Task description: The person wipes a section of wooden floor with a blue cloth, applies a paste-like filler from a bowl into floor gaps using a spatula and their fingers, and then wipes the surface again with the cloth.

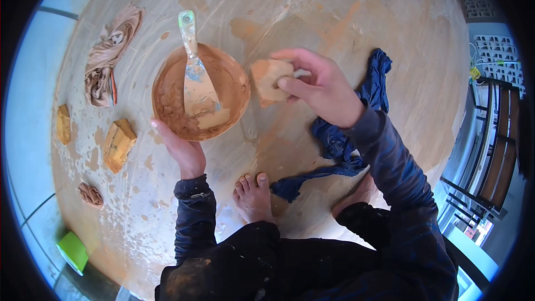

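My left hand (181, 147) supports a round bowl (161, 108) from beneath, its fingers mostly hidden under it. Reddish-brown paste coats the inside of the bowl. A putty knife (200, 81) lies in it, blade down in the paste, its worn, spattered handle resting over the far rim. Just right of the bowl, my right hand (315, 81) pinches a flat tan piece (269, 81) with orange-brown smears between thumb and fingers. Whether this is a scraper or a sponge I cannot tell. The piece is close to the bowl's right rim.
A dark blue cloth (334, 136) lies crumpled by my feet. Left on the smeared floor (390, 11) are a brownish rag (114, 50), two yellowish sponge-like chunks (118, 146) and a small brown wad (90, 194). A green object (73, 252) stands lower left; a dark slatted rack (496, 173) stands right.
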Tool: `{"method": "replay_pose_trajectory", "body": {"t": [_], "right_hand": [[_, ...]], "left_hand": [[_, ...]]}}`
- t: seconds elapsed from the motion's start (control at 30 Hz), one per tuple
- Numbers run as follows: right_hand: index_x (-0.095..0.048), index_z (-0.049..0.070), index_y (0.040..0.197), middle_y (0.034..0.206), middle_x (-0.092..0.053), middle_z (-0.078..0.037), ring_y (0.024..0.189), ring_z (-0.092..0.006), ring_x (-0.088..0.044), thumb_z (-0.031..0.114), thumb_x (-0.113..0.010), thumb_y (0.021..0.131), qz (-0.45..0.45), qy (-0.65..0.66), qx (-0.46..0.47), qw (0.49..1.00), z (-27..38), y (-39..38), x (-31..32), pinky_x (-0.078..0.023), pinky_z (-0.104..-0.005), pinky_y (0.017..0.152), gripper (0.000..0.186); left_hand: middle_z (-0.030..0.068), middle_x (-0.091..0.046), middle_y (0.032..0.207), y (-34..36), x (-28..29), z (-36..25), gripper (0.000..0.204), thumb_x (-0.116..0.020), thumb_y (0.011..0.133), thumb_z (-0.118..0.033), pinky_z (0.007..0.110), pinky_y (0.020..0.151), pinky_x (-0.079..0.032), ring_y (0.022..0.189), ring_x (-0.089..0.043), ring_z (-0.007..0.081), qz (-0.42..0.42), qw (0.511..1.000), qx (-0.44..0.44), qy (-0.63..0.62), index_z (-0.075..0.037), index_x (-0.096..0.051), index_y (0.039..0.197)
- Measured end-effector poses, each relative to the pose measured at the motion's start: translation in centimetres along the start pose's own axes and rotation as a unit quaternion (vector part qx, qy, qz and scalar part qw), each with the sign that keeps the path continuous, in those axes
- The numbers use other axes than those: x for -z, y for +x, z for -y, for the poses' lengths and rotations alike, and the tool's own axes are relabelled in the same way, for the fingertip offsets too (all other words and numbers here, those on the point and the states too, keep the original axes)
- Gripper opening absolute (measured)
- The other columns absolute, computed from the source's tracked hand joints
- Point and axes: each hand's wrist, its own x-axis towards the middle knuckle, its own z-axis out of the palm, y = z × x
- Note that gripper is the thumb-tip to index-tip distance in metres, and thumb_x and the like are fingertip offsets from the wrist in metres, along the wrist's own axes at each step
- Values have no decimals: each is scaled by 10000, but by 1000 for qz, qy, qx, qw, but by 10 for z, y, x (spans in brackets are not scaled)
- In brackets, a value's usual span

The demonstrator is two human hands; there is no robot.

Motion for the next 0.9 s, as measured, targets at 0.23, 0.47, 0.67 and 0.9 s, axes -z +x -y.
{"method": "replay_pose_trajectory", "body": {"t": [0.23, 0.47, 0.67, 0.9], "right_hand": [[-592, 44, 1450, 1121, -723, -134, 870, -210, -773, 91, -626, 1071, -111, 177, -248, 946, -90, -61, -10, -669, -287, 718, 383], [-678, 33, 1381, 1184, -676, -108, 1048, -254, -732, 14, -683, 987, 0, -103, 3, 995, -135, -59, -18, -638, -328, 869, 394], [-712, 104, 1219, 1135, -638, -77, 1057, -252, -631, 182, -683, 887, 94, -606, 184, 768, -90, -43, -4, -526, -355, 887, 343], [-711, 56, 1204, 1217, -644, -81, 1204, -254, -604, 177, -657, 831, 196, -551, 322, 745, -103, -29, -11, -515, -368, 994, 397]], "left_hand": [[106, -414, 1670, 13, 37, 10, 804, -347, 1117, -656, 441, 1268, -315, 1524, -408, 264, -8, 998, 41, -43, -62, -321, 1658], [89, -352, 1712, 10, 29, -2, 804, -349, 1105, -677, 467, 1294, -268, 1569, -343, 270, -68, 997, 20, -10, -112, -310, 1675], [91, -362, 1708, 5, 27, -6, 817, -347, 1104, -681, 447, 1293, -269, 1561, -356, 268, -66, 998, 20, -15, -102, -301, 1679], [101, -367, 1702, 0, 43, -10, 819, -343, 1108, -676, 453, 1286, -280, 1559, -357, 268, -57, 998, -10, 1, -88, -302, 1676]]}}
